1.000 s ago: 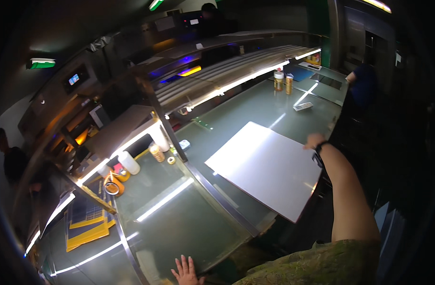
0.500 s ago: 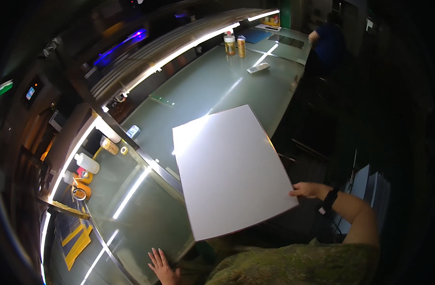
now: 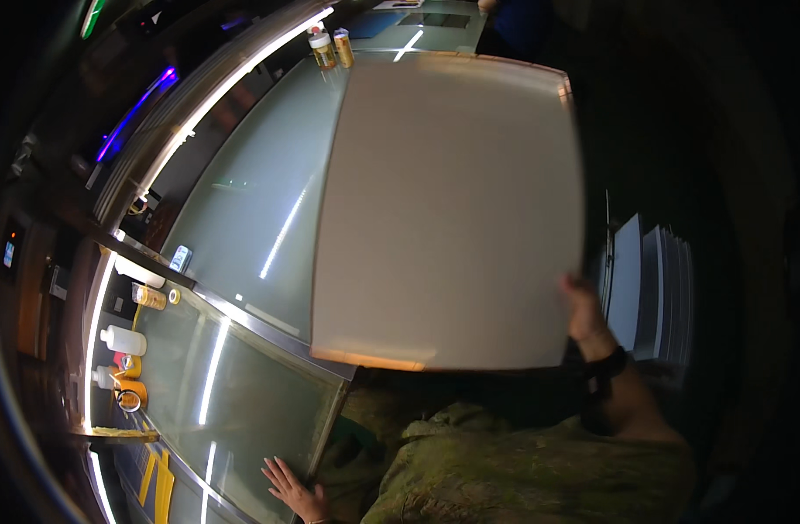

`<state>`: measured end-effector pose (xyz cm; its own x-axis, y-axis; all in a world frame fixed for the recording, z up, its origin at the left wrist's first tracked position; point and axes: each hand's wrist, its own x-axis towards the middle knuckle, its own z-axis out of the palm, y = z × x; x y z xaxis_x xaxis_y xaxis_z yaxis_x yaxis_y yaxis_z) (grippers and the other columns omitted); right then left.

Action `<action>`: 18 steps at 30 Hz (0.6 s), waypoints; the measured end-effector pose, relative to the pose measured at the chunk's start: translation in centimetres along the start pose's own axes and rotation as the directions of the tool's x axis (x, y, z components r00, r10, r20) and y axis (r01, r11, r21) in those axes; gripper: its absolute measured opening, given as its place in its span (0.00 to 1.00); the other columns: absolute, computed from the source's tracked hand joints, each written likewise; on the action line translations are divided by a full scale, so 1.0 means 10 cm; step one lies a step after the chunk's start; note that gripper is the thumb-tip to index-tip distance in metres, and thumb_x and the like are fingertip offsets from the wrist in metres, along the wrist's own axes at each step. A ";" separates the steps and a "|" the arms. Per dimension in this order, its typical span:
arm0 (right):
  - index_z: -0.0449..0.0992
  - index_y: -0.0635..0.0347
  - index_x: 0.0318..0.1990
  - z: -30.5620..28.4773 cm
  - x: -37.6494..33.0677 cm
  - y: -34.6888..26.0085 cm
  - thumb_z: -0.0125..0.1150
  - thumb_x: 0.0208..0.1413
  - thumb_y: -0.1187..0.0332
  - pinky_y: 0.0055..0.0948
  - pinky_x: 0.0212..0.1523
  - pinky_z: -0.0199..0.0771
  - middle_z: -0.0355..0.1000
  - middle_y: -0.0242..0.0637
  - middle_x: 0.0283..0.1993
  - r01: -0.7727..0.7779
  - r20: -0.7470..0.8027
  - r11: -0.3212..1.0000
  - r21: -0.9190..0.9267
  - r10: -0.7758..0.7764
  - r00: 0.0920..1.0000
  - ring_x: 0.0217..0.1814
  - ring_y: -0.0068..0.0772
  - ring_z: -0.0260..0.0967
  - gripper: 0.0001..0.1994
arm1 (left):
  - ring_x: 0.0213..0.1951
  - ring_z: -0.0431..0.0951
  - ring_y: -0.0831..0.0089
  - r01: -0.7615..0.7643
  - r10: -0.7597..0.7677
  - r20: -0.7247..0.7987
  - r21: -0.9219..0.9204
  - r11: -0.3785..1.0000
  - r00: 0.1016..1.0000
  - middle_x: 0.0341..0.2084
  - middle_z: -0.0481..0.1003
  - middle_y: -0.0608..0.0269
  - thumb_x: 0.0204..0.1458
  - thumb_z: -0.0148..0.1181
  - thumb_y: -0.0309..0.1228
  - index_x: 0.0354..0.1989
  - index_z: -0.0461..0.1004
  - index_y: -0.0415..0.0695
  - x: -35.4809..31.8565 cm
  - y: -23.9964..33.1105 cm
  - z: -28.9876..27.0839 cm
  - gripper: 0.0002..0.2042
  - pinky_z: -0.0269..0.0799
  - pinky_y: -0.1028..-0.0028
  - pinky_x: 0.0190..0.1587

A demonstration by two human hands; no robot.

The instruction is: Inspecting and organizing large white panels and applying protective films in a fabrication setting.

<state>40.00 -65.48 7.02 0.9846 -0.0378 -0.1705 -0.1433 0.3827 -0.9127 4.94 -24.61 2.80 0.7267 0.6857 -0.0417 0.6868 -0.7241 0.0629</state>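
Clasping pale panel (image 3: 448, 218) by edge: right hand (image 3: 587, 316); left hand (image 3: 295, 493) splayed on tabletop (image 3: 264, 393).

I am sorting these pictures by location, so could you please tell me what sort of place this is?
Probably a workshop, though its exact trade is unclear. The signs are a long, lit worktable, containers along its side, and the large flat sheet in the right hand.

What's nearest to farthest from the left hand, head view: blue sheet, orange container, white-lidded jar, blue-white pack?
1. Orange container, at left
2. Blue-white pack, left, farther up
3. White-lidded jar, near top
4. Blue sheet, top edge
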 end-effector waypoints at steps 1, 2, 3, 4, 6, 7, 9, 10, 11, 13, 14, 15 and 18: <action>0.75 0.56 0.31 -0.17 -0.05 -0.21 0.59 0.50 0.65 0.22 0.38 0.64 0.71 0.26 0.32 0.070 -0.039 0.992 -0.107 -0.074 0.996 0.34 0.19 0.65 0.06 | 0.66 0.38 0.53 -0.007 0.007 0.011 -0.002 1.000 1.000 0.66 0.42 0.57 0.26 0.61 0.29 0.65 0.43 0.46 0.00 0.00 -0.01 0.50 0.41 0.41 0.58; 0.73 0.58 0.35 -0.31 -0.12 -0.39 0.57 0.51 0.63 0.23 0.38 0.65 0.70 0.27 0.34 0.163 -0.123 0.972 -0.171 -0.185 0.975 0.34 0.20 0.66 0.09 | 0.66 0.38 0.53 -0.015 0.015 -0.007 -0.010 1.000 1.000 0.65 0.42 0.57 0.27 0.60 0.29 0.65 0.43 0.46 0.01 0.01 -0.01 0.49 0.40 0.42 0.59; 0.71 0.59 0.40 -0.31 -0.22 -0.63 0.57 0.51 0.63 0.23 0.39 0.65 0.70 0.30 0.36 0.212 -0.102 0.955 -0.208 -0.237 0.966 0.36 0.21 0.66 0.12 | 0.66 0.38 0.53 -0.014 0.014 -0.027 -0.013 1.000 1.000 0.65 0.42 0.57 0.28 0.60 0.28 0.65 0.43 0.46 0.00 0.02 -0.01 0.48 0.40 0.42 0.59; 0.70 0.61 0.43 -0.30 -0.32 -0.79 0.56 0.52 0.63 0.23 0.39 0.66 0.70 0.32 0.36 0.256 -0.194 0.946 -0.199 -0.294 0.936 0.38 0.23 0.67 0.14 | 0.66 0.38 0.53 -0.036 0.035 -0.013 -0.011 0.999 0.999 0.65 0.42 0.57 0.28 0.60 0.28 0.65 0.43 0.46 0.04 0.07 0.01 0.48 0.40 0.42 0.59; 0.69 0.64 0.44 -0.36 -0.37 -0.95 0.55 0.53 0.63 0.22 0.39 0.66 0.70 0.34 0.37 0.339 -0.193 0.899 -0.277 -0.397 0.897 0.38 0.24 0.67 0.15 | 0.66 0.38 0.54 -0.018 0.017 -0.025 -0.026 0.999 1.000 0.65 0.43 0.57 0.30 0.59 0.27 0.65 0.43 0.46 0.03 0.06 0.00 0.47 0.39 0.43 0.60; 0.69 0.65 0.44 -0.36 -0.39 -0.97 0.55 0.53 0.63 0.21 0.39 0.66 0.70 0.34 0.37 0.349 -0.218 0.887 -0.302 -0.421 0.881 0.37 0.23 0.67 0.15 | 0.66 0.38 0.54 -0.022 0.022 -0.019 -0.024 0.999 1.000 0.65 0.43 0.57 0.30 0.59 0.27 0.65 0.43 0.46 0.02 0.05 0.00 0.47 0.39 0.43 0.60; 0.70 0.65 0.43 -0.45 -0.38 -0.85 0.55 0.54 0.63 0.21 0.38 0.65 0.70 0.33 0.35 0.327 -0.257 0.862 -0.387 -0.441 0.860 0.35 0.23 0.66 0.14 | 0.67 0.38 0.55 -0.001 0.001 -0.022 -0.011 1.000 1.000 0.65 0.43 0.57 0.31 0.58 0.25 0.65 0.43 0.46 0.01 0.04 0.00 0.46 0.38 0.43 0.60; 0.71 0.65 0.41 -0.50 -0.34 -0.75 0.55 0.54 0.63 0.22 0.37 0.65 0.70 0.32 0.33 0.302 -0.285 0.833 -0.464 -0.463 0.840 0.34 0.22 0.66 0.14 | 0.67 0.38 0.55 -0.007 0.007 -0.018 -0.012 1.000 1.000 0.65 0.43 0.57 0.31 0.58 0.25 0.65 0.43 0.46 0.02 0.04 0.00 0.46 0.38 0.43 0.60; 0.71 0.65 0.41 -0.56 -0.27 -0.60 0.55 0.54 0.63 0.22 0.37 0.65 0.70 0.32 0.33 0.298 -0.287 0.834 -0.465 -0.460 0.840 0.34 0.22 0.66 0.14 | 0.67 0.38 0.55 -0.002 0.002 -0.024 -0.007 1.000 1.000 0.65 0.43 0.57 0.30 0.58 0.25 0.65 0.43 0.46 0.01 0.04 0.01 0.47 0.38 0.44 0.60; 0.72 0.67 0.36 -0.64 -0.07 -0.21 0.55 0.54 0.63 0.25 0.33 0.64 0.69 0.33 0.28 0.269 -0.241 0.654 -0.707 -0.580 0.778 0.31 0.23 0.65 0.13 | 0.67 0.38 0.55 0.011 -0.011 -0.033 0.004 1.000 0.999 0.65 0.43 0.57 0.29 0.58 0.24 0.65 0.43 0.46 -0.01 0.01 0.02 0.47 0.39 0.44 0.60; 0.71 0.68 0.33 -0.71 0.03 -0.02 0.55 0.54 0.63 0.28 0.31 0.64 0.69 0.37 0.25 0.234 -0.223 0.605 -0.761 -0.583 0.782 0.28 0.27 0.65 0.13 | 0.67 0.38 0.55 0.005 -0.005 -0.031 -0.009 1.000 1.000 0.65 0.43 0.57 0.29 0.58 0.24 0.65 0.43 0.47 0.00 0.01 0.03 0.47 0.39 0.44 0.60; 0.71 0.70 0.30 -0.72 0.10 0.12 0.54 0.54 0.63 0.31 0.28 0.63 0.69 0.41 0.22 0.197 -0.206 0.550 -0.812 -0.585 0.785 0.25 0.31 0.65 0.14 | 0.67 0.38 0.55 -0.004 0.003 -0.028 -0.022 1.000 1.000 0.66 0.42 0.58 0.28 0.57 0.24 0.65 0.43 0.47 0.02 0.00 0.04 0.48 0.38 0.44 0.60; 0.67 0.72 0.26 -0.60 0.24 0.45 0.54 0.53 0.64 0.43 0.24 0.60 0.65 0.57 0.19 0.156 -0.102 0.367 -0.917 -0.595 0.797 0.23 0.58 0.63 0.15 | 0.67 0.37 0.55 -0.011 0.011 -0.010 -0.021 1.000 1.000 0.66 0.42 0.58 0.27 0.57 0.23 0.66 0.42 0.47 0.03 0.01 0.03 0.48 0.39 0.44 0.60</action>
<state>41.13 -69.42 0.30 0.8599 -0.3521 0.3695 0.0100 -0.7121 -0.7020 5.28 -24.49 2.54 0.7340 0.6784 -0.0313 0.6783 -0.7299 0.0843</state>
